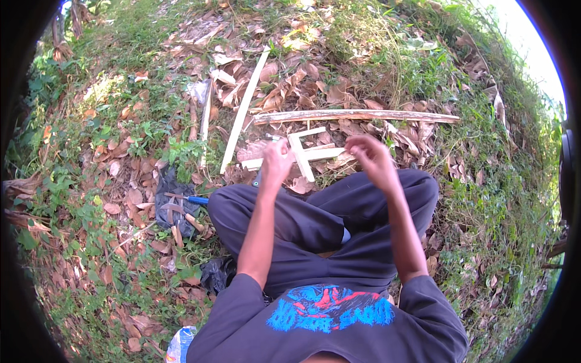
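A: Start at the fingers. What is the left hand (276,162) doing?

B: It is curled into a loose fist, raised above the knees. Something small and dark may sit under it, near the wrist, but I cannot tell whether it grips anything.

A: And the right hand (374,158)?

B: Blurred. The fingers look bent and half open, with nothing I can make out between them.

A: Where is the wood relative to them?

B: The pale wooden cross (302,155) lies on the dry leaves between the two hands and just beyond them, in front of the knees. Its upright stick runs away from the person, tilted slightly leftward at the far end; the crosspiece runs left to right. The left hand overlaps the crosspiece's left end in the picture and looks nearer; the right hand is just off the other end.

A: Further out?

B: A long pale slat (244,111) slants away to the left, and a long rough stick (357,115) lies crosswise beyond the cross. By the left knee a blue-handled tool (195,199) rests beside a black plastic bag (168,195).
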`<state>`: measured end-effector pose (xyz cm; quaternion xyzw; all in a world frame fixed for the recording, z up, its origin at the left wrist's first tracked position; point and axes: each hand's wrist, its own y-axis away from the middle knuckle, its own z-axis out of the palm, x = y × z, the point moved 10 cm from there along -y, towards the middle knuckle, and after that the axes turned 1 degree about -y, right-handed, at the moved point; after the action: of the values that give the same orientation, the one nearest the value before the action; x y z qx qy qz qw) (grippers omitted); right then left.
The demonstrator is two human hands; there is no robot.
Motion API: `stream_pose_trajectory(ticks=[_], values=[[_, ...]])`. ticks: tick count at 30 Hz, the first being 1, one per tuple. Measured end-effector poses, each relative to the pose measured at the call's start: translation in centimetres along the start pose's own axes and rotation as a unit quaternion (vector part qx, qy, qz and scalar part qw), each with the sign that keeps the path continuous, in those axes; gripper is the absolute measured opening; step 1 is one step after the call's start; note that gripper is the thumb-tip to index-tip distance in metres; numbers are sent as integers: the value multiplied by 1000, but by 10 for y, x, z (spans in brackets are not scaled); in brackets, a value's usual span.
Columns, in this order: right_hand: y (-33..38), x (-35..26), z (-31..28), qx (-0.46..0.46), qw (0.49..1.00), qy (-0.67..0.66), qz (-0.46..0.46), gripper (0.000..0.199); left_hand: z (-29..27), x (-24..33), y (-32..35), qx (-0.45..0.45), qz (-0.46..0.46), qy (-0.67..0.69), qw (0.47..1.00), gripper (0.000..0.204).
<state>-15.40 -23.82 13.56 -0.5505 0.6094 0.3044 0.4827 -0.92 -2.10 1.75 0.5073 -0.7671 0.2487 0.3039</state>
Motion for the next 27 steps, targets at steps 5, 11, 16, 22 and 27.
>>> stream_pose_trajectory(ticks=[5, 11, 16, 22, 27], values=[[51, 144, 65, -42, 987, 88, 129, 24, -316, 226, 85, 262, 451, 223, 824, 39], [30, 143, 90, -85, 990, 3, 112, 24, -369, 331, 204, 122, 700, 95, 697, 42], [39, 156, 79, -72, 989, 6, 131, 23, -342, 342, 202, 68, 711, 51, 698, 46], [40, 154, 79, -80, 990, 5, 120, 24, -339, 350, 207, 54, 709, 28, 703, 52], [38, 152, 85, -89, 988, -4, 127, 25, -338, 356, 213, 48, 710, 9, 702, 58]])
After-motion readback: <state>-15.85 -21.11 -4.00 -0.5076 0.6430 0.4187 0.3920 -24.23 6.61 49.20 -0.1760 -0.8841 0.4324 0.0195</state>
